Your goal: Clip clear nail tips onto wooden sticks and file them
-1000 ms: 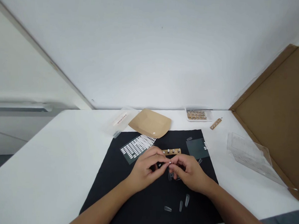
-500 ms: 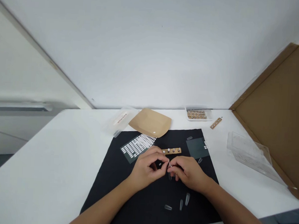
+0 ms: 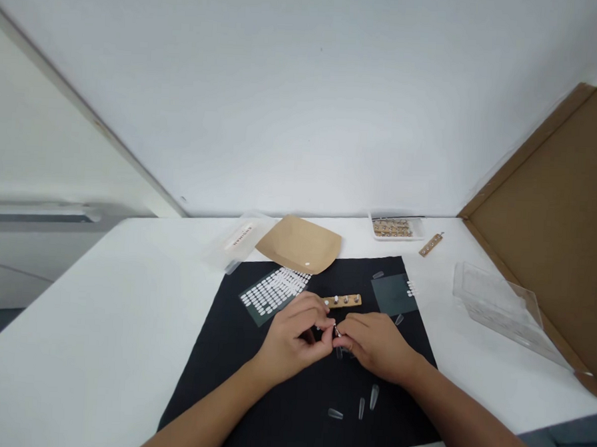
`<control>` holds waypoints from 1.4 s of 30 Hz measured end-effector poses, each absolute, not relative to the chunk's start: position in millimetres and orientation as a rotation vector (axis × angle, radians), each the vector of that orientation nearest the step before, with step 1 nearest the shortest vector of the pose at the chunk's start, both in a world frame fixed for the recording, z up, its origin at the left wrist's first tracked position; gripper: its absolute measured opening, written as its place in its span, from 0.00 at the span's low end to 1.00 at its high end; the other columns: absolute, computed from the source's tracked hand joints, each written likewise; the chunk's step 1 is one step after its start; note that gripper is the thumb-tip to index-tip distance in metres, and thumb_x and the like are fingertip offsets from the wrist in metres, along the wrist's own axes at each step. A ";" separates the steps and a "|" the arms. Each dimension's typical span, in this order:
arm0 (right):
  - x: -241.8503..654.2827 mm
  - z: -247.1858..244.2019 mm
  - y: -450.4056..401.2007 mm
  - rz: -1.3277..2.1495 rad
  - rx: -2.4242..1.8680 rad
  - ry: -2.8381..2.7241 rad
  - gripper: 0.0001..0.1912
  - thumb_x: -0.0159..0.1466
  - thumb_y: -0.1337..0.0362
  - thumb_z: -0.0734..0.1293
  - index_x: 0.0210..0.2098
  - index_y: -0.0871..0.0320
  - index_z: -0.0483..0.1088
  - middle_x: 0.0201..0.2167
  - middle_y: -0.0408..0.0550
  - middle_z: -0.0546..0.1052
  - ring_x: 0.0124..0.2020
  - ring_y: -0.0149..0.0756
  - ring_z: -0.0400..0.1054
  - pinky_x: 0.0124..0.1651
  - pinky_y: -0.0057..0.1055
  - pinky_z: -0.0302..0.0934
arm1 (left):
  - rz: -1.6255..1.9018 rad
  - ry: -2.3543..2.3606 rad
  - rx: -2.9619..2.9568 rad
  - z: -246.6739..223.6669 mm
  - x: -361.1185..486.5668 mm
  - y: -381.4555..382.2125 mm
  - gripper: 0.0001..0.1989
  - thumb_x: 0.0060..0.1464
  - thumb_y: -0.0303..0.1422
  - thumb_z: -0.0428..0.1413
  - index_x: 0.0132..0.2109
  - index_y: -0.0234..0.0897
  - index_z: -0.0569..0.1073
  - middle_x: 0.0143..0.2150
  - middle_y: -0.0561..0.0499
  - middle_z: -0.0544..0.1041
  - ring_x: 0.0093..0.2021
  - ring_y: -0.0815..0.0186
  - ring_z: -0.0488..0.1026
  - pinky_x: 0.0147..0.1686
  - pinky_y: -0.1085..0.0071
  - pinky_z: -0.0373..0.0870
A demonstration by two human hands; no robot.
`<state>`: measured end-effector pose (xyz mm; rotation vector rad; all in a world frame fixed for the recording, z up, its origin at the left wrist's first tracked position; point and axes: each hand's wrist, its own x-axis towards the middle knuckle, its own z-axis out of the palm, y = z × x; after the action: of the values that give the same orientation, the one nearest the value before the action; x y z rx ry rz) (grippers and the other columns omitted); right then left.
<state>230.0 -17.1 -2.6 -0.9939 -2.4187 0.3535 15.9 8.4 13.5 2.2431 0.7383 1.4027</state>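
Observation:
My left hand (image 3: 296, 335) and my right hand (image 3: 376, 346) meet over the black cloth (image 3: 269, 409), both closed in a pinch. Between the fingertips shows a small shiny metal piece (image 3: 337, 331), mostly covered; what the left fingertips grip is too small to name. Just behind the hands lies a wooden strip (image 3: 342, 300) bearing several small metal studs, at least one topped in white. A sheet of white oval adhesive tabs (image 3: 275, 290) is to the left of it. Clear false nail tips (image 3: 374, 397) lie scattered in front of and beneath the right hand.
A brown paper tray (image 3: 300, 243) and a clear plastic pouch (image 3: 240, 240) lie at the back. A dark green sheet (image 3: 395, 295) with few tabs is at right. Behind stands a clear box of studded strips (image 3: 395, 228), near another strip (image 3: 431, 244). Rightward: an acrylic box (image 3: 499, 304), cardboard (image 3: 554, 217).
Both hands stay together over the cloth. The right fingers have curled in slightly around the small metal piece, and the left fingertips have shifted a little. Other objects keep their places.

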 end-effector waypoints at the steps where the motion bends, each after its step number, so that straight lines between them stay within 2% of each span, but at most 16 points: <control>1: 230.1 -2.1 -17.1 0.337 -0.997 -2.435 0.22 0.80 0.52 0.56 0.35 0.56 0.69 0.30 0.44 0.77 0.29 0.34 0.68 0.33 0.32 0.52 | 1.399 0.740 2.235 13.7 16.2 8.4 0.09 0.54 0.19 0.61 0.34 0.38 0.74 0.31 0.50 0.75 0.36 0.62 0.75 0.36 0.65 0.76; 18: 230.4 0.5 -16.8 0.344 -0.987 -2.519 0.19 0.79 0.53 0.59 0.37 0.57 0.70 0.32 0.44 0.79 0.31 0.34 0.71 0.34 0.32 0.53 | 1.387 0.727 2.184 14.3 16.3 6.8 0.10 0.49 0.18 0.60 0.30 0.38 0.72 0.27 0.52 0.71 0.36 0.61 0.75 0.37 0.63 0.76; 29: 233.5 -1.2 -15.5 0.415 -0.995 -2.526 0.19 0.80 0.52 0.58 0.38 0.57 0.70 0.33 0.44 0.79 0.32 0.33 0.72 0.35 0.31 0.53 | 1.309 0.730 2.049 12.9 14.2 8.7 0.08 0.49 0.19 0.60 0.30 0.37 0.74 0.28 0.49 0.75 0.36 0.61 0.77 0.35 0.66 0.76; 34: 234.6 -1.7 -15.2 0.420 -1.030 -2.500 0.21 0.80 0.51 0.57 0.35 0.56 0.69 0.30 0.43 0.78 0.30 0.33 0.70 0.34 0.32 0.52 | 1.269 0.770 2.013 10.6 12.8 8.4 0.06 0.51 0.21 0.61 0.32 0.36 0.76 0.31 0.47 0.77 0.37 0.61 0.78 0.25 0.74 0.72; 42: 234.1 -0.4 -14.8 0.350 -1.042 -2.466 0.22 0.80 0.52 0.55 0.36 0.56 0.69 0.30 0.44 0.78 0.29 0.33 0.69 0.33 0.32 0.51 | 1.239 0.762 2.017 7.5 10.9 7.6 0.07 0.53 0.21 0.63 0.40 0.36 0.80 0.38 0.43 0.79 0.39 0.62 0.78 0.17 0.83 0.66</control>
<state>234.1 -14.8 -0.4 -1.0415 -2.4659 0.3503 10.9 7.6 7.5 2.0174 0.7625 1.2387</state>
